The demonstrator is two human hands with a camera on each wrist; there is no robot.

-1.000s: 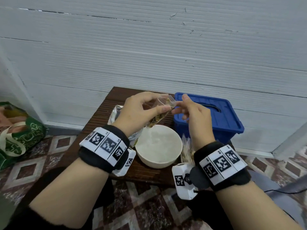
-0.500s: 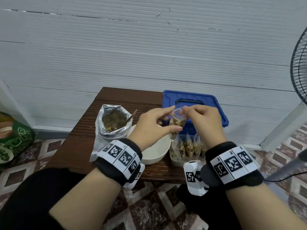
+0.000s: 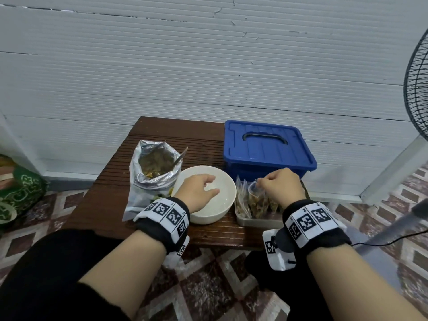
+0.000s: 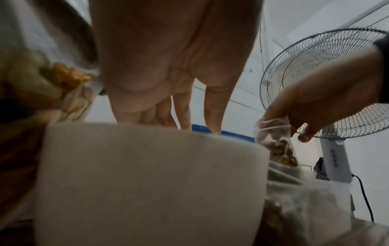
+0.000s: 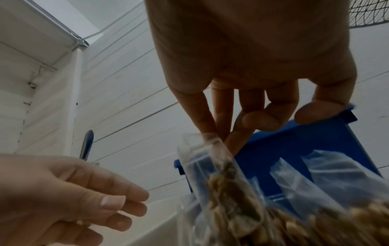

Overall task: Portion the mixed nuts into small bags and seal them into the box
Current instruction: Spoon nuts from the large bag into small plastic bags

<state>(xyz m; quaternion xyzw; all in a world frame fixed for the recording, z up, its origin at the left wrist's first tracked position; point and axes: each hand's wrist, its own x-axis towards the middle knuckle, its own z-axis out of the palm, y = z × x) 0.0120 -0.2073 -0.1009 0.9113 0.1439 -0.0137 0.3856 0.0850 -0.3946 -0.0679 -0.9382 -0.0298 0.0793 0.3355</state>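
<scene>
My right hand (image 3: 262, 183) pinches the top edge of a small clear bag of nuts (image 3: 253, 193) between thumb and forefinger, low among several filled bags standing in a metal tray (image 3: 259, 222). The right wrist view shows the pinch on the small bag (image 5: 223, 179) close up. My left hand (image 3: 209, 185) hovers over the white bowl (image 3: 222, 212), fingers relaxed and holding nothing. An opened foil bag of mixed nuts (image 3: 154, 169) stands left of the bowl. The blue box (image 3: 266, 148) sits behind the tray with its lid on.
A spoon handle (image 3: 182, 156) sticks out of the foil bag. The small brown slatted table (image 3: 111, 193) stands against a white wall. A standing fan (image 3: 416, 89) is at the right, a green bag (image 3: 18, 193) lies on the tiled floor at left.
Both hands came down from in front of the blue box. My left hand let go of the small bag and moved over the bowl; my right hand lowered the bag to the tray.
</scene>
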